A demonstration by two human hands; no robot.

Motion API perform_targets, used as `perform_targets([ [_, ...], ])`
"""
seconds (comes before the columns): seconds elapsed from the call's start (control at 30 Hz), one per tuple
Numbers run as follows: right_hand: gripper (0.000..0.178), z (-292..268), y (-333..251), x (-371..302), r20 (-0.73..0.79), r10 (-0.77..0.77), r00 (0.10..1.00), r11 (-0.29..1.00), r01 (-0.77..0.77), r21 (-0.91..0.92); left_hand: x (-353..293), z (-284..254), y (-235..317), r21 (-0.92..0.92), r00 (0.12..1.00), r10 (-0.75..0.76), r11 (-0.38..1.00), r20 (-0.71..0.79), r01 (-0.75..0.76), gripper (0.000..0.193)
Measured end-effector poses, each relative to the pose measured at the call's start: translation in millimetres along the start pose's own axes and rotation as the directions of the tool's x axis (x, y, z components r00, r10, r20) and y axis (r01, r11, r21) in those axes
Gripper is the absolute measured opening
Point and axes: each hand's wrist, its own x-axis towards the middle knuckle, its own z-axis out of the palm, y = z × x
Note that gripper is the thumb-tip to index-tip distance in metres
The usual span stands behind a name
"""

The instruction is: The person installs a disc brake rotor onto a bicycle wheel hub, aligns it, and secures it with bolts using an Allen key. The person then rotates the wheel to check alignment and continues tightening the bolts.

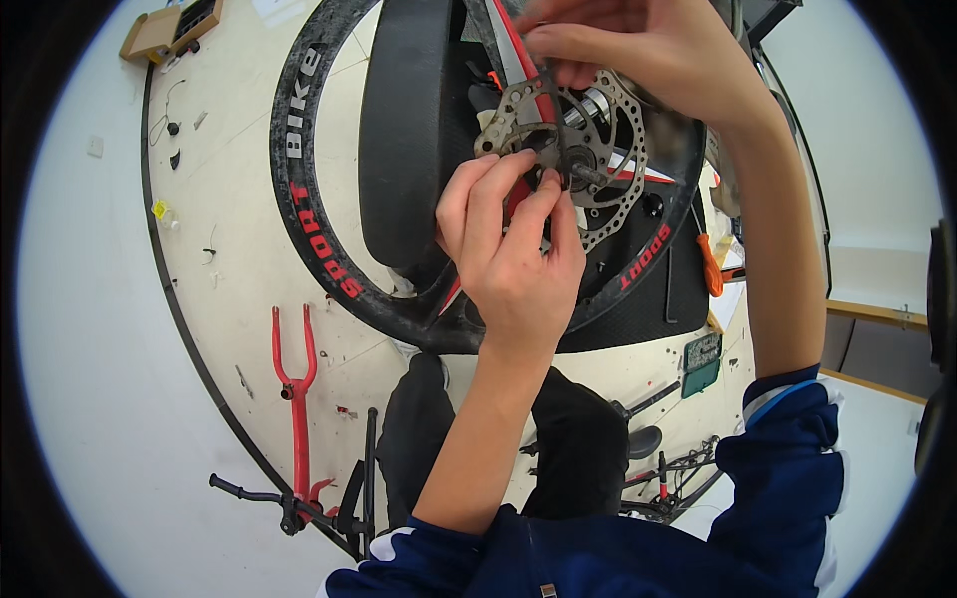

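Note:
A bicycle wheel (pixel 292 179) with a black rim and red-and-white spokes lies before me, a perforated metal brake disc (pixel 630 189) at its hub. My left hand (pixel 518 229) is at the middle of the disc, beside the axle (pixel 590 176), fingertips bent together and closed on something I cannot make out. A thin dark strip-like piece (pixel 558 120) runs across the disc between my hands; its kind does not show. My right hand (pixel 638 50) is above the far side of the disc, its fingers bent but smeared by motion, so their hold is hidden.
Beneath the wheel is a black padded seat or stool (pixel 401 130). An orange-handled tool (pixel 711 264) and a green case (pixel 701 374) lie to the right. On the floor are a red fork (pixel 300 429), handlebars (pixel 249 493), bike parts (pixel 678 478) and an open cardboard box (pixel 155 35).

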Motion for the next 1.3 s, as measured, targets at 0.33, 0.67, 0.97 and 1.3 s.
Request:
perform_targets([
  [0.33,0.015,15,-26,13,0.179,-0.121,0.976,0.968,0.156,-0.195,0,0,-1,-0.009,1.0,0.008,1.0,-0.007,-0.008,0.015],
  [0.67,0.018,-23,93,-69,-0.258,0.096,0.961,0.995,-0.096,0.01,-2,4,-1,-0.017,1.0,0.004,1.0,-0.006,-0.004,0.018],
  [0.97,0.022,-18,56,-45,-0.267,-0.056,0.962,0.998,0.052,-0.021,0,0,-2,-0.021,1.0,0.023,1.0,0.017,-0.022,0.018],
  [1.3,0.023,6,26,-5,-0.261,0.114,0.959,0.986,-0.076,0.149,1,0,-2,-0.04,1.0,0.02,0.999,0.005,-0.02,0.017],
])
